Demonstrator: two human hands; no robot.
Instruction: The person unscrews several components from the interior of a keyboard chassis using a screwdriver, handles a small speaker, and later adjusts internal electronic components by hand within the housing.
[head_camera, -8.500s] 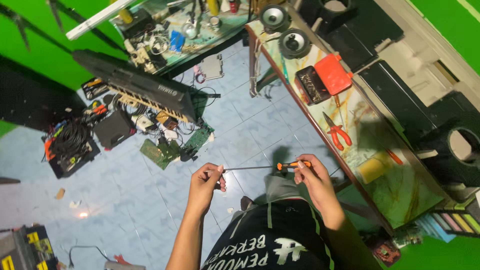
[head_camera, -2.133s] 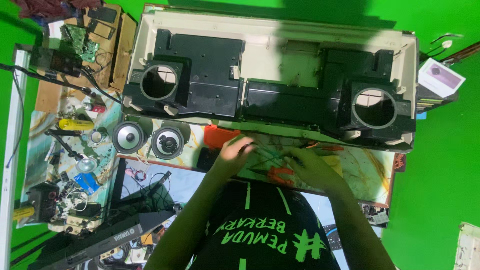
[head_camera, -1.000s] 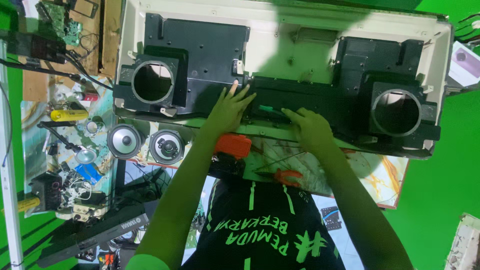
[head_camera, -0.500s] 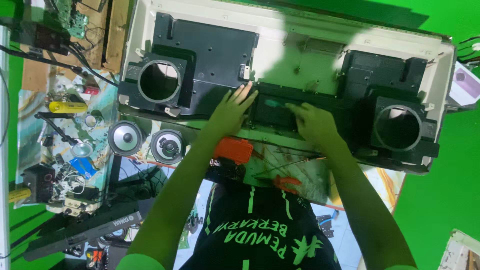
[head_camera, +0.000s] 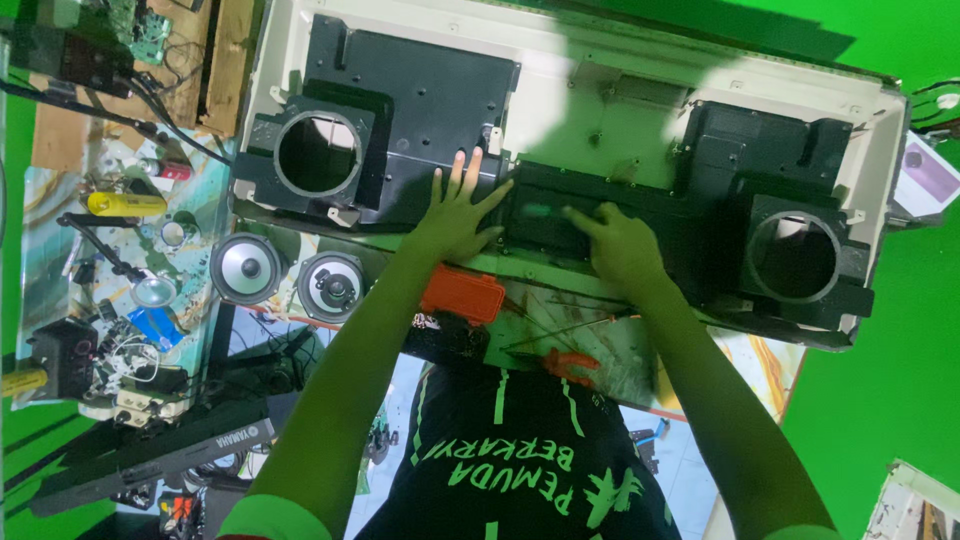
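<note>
Orange rectangular case (head_camera: 462, 293) at the near table edge, just below the left wrist; yellow marker-shaped tube (head_camera: 126, 204) on the cluttered, colour-printed table covering (head_camera: 60, 200) at left, two loose round speakers (head_camera: 288, 277) just beside the cabinet, and a white card with a purple patch (head_camera: 928, 172) at far right. Green walls all round, pale tiled floor under the table. Big cream speaker cabinet (head_camera: 620, 60) lies on its face, black inner frame with two round openings; left hand (head_camera: 457, 210) flat, fingers spread, on the frame's middle panel (head_camera: 545, 215), right hand (head_camera: 620, 245) beside it, loosely curled, index finger pointing along the same panel, neither gripping anything.
</note>
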